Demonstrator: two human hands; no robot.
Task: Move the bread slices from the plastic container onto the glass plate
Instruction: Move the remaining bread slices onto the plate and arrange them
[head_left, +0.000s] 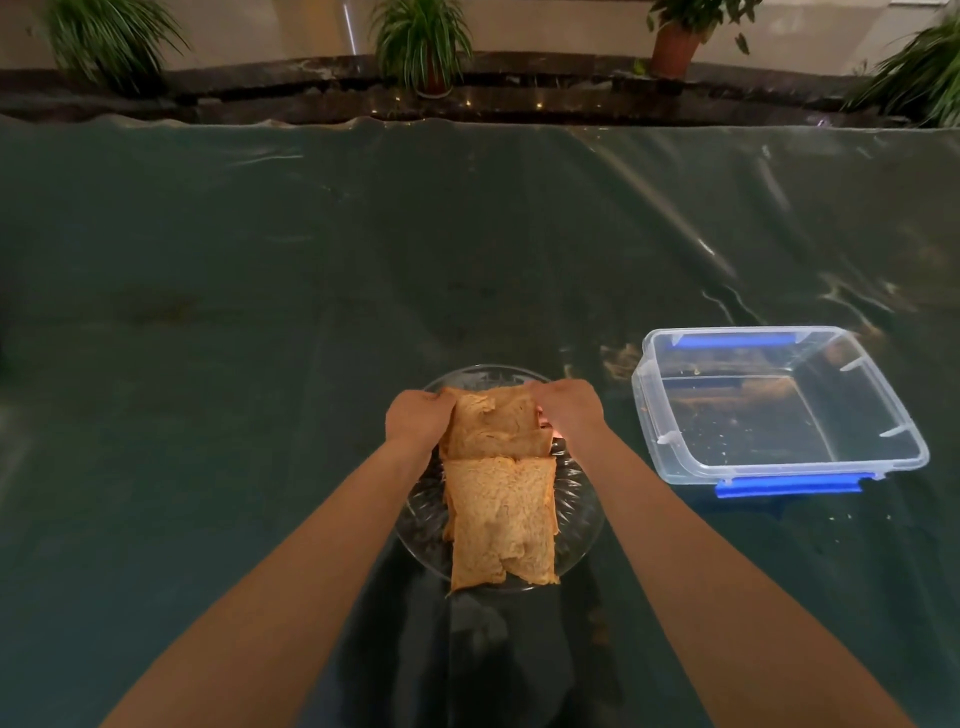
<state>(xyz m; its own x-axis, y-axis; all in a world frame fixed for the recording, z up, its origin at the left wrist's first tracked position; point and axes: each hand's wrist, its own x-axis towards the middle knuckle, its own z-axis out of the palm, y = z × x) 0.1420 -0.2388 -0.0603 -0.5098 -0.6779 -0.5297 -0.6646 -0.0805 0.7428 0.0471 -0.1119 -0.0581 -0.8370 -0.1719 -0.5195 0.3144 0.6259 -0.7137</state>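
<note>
Nearly done: bread laid on the plate, container bare.

Across the desk (260, 286), the plastic container (779, 457) at right holds only crumbs. On the glass plate (582, 499) one stack of bread slices (501, 525) lies near; the left hand (418, 418) and right hand (569, 410) clasp the far stack (493, 426), fingers closed on its sides. Next, I judge, they should simply let go.

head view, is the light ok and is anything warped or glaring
Head view: dim, warm light; the wide lens bows the far ledge; bright glare streaks the table cover at right; the bread, plate, container and both hands stay readable.
</note>
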